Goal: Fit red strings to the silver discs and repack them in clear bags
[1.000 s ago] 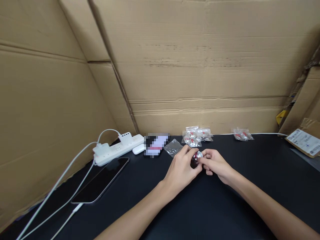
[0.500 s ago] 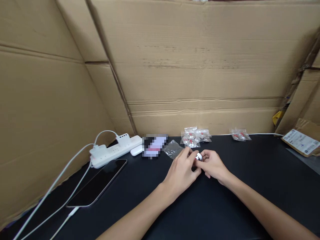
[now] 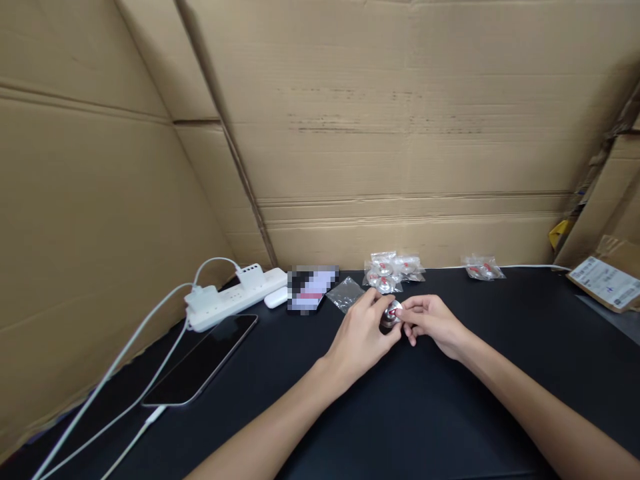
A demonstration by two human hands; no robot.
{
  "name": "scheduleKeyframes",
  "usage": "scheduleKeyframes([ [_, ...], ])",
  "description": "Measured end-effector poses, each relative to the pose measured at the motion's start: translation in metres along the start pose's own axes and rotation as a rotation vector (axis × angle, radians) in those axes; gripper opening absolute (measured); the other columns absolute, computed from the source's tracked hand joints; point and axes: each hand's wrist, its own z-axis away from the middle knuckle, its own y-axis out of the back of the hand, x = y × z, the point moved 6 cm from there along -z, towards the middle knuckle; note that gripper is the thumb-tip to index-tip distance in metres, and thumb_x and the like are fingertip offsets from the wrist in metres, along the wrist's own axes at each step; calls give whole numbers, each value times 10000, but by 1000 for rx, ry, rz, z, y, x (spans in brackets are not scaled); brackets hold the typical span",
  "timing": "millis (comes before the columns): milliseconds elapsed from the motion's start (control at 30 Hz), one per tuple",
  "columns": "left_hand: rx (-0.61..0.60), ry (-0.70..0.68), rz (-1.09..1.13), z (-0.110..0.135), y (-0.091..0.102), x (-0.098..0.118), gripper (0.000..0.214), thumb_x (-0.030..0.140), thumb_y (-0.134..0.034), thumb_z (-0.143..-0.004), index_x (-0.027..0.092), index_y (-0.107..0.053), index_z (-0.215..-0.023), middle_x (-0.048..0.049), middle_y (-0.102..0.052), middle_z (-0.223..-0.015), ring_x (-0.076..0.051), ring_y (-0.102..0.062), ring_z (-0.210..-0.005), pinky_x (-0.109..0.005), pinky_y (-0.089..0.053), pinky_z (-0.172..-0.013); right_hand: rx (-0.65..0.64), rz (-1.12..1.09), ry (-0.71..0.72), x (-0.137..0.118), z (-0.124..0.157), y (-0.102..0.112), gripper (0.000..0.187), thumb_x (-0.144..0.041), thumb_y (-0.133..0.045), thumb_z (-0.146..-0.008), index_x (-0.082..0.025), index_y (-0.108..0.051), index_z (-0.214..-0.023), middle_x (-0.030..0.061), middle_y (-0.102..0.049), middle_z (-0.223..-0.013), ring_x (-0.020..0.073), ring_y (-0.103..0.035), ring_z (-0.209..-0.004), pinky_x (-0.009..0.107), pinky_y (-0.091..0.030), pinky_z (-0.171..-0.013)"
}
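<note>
Both my hands meet over the black tabletop (image 3: pixel 450 413), pinched on one small round silver part with a red mark (image 3: pixel 393 312). My left hand (image 3: pixel 361 335) curls its fingers around the part from the left. My right hand (image 3: pixel 431 321) grips it from the right with fingertips. An empty clear plastic bag (image 3: pixel 346 294) lies just left of the hands. Behind them sits a pile of bagged silver and red parts (image 3: pixel 393 271), and another small bag of parts (image 3: pixel 481 268) lies further right.
A white power strip (image 3: pixel 227 299) with plugged cables, a small white case (image 3: pixel 275 297) and a dark phone (image 3: pixel 203 361) on a cable lie at the left. Cardboard walls (image 3: pixel 400 133) enclose the table. A labelled cardboard box (image 3: pixel 605 281) stands at the right edge.
My hands stay together on the small silver part, shifting only slightly as the fingers work it. The view wobbled a little.
</note>
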Motion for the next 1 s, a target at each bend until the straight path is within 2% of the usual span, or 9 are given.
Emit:
scheduleKeyframes([
  [233,9,-51,-84,2,-4,5,253,206,-602,-819,174,-622,-1069,-78,-568,-986,-205,-599,-868,-338,-520,-761,146,-68,-78,2,2,-1,147,-249,-699,-648,-138,-603,-644,20,-590,-548,111,-518,-482,233,-436,-431],
  [400,22,-16,-157,0,-2,6,268,200,-596,-803,170,-610,-1069,-76,-560,-970,-207,-596,-847,-330,-521,-726,252,-127,-88,3,3,5,127,-224,-722,-612,-127,-649,-647,-16,-519,-498,85,-445,-473,222,-391,-436],
  [567,18,-10,-186,-1,-1,6,229,202,-598,-798,178,-616,-1024,-73,-559,-958,-213,-593,-856,-331,-520,-717,245,-193,-118,8,0,8,138,-196,-737,-588,-120,-622,-568,-17,-490,-491,71,-412,-475,215,-351,-433],
  [733,-1,-32,-202,-2,-3,3,292,224,-611,-807,195,-611,-1098,-78,-584,-1003,-238,-580,-942,-352,-521,-754,253,-180,-106,11,-2,10,122,-204,-713,-601,-114,-633,-576,-5,-502,-480,74,-419,-459,220,-358,-432],
  [833,9,-54,-157,-2,7,9,292,266,-612,-834,201,-618,-1119,-82,-608,-1037,-255,-570,-996,-400,-518,-820,284,-154,-70,9,-1,14,144,-228,-717,-610,-115,-635,-575,-10,-489,-458,72,-415,-442,214,-337,-416],
  [933,124,-57,-20,4,27,26,262,283,-539,-906,220,-619,-1148,-83,-610,-1128,-256,-555,-1082,-451,-480,-935,331,-120,-29,5,0,20,163,-245,-733,-601,-123,-631,-567,-14,-490,-461,68,-407,-435,208,-307,-399],
  [1000,119,-23,87,12,31,37,271,306,-509,-932,254,-615,-1176,-83,-619,-1128,-265,-567,-1078,-467,-497,-914,340,-93,-35,5,0,23,171,-246,-739,-597,-131,-621,-552,-13,-494,-459,68,-401,-428,210,-296,-391],
])
